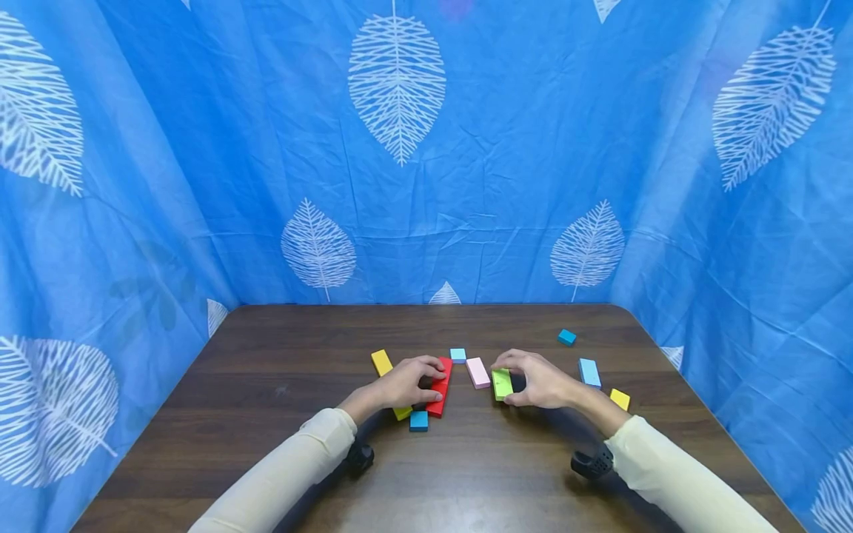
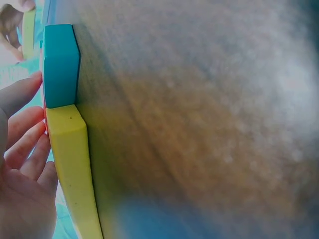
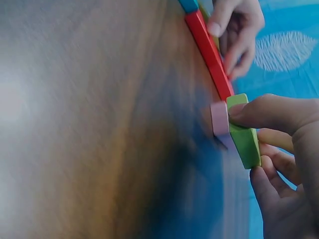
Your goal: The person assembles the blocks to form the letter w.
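In the head view, my right hand (image 1: 543,381) pinches a light green block (image 1: 502,385) between thumb and fingers. The right wrist view has the thumb on one face of this green block (image 3: 244,142) and fingertips at its far end. Just left of it lies a pink block (image 1: 477,373). My left hand (image 1: 405,383) reaches across a long yellow block (image 1: 382,362), partly hiding it. Its thumb and fingertips touch a long red block (image 1: 437,400) along the left side and top. By the red block's near end sits a teal block (image 1: 418,421).
A light blue block (image 1: 457,355) lies beyond the red one. Right of the right hand are a blue block (image 1: 589,372), a small yellow block (image 1: 620,400) and a small teal block (image 1: 566,337). A blue leaf-patterned curtain (image 1: 466,185) hangs behind the wooden table (image 1: 266,414).
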Action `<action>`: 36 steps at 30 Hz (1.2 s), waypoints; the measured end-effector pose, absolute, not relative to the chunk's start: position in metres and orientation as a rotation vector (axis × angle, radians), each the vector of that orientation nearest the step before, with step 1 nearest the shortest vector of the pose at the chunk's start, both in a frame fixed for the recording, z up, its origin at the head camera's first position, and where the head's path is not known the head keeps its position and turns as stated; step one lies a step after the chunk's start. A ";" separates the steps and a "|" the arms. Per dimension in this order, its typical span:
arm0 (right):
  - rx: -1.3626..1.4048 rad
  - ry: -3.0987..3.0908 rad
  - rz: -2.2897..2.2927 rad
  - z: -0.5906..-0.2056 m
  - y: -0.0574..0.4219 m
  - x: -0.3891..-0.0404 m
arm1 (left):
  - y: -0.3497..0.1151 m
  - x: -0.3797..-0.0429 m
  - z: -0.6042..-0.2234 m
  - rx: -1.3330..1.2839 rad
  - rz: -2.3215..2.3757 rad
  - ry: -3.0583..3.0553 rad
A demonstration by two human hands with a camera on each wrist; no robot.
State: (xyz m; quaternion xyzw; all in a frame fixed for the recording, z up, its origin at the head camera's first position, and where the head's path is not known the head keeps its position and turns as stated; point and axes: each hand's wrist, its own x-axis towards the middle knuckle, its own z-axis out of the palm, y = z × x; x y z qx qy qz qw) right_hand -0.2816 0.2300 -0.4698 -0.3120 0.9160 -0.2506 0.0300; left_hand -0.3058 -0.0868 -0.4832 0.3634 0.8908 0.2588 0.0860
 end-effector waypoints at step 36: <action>-0.983 2.773 -0.883 -0.493 0.230 -0.256 | -0.088 -0.304 -0.484 1.091 0.764 2.656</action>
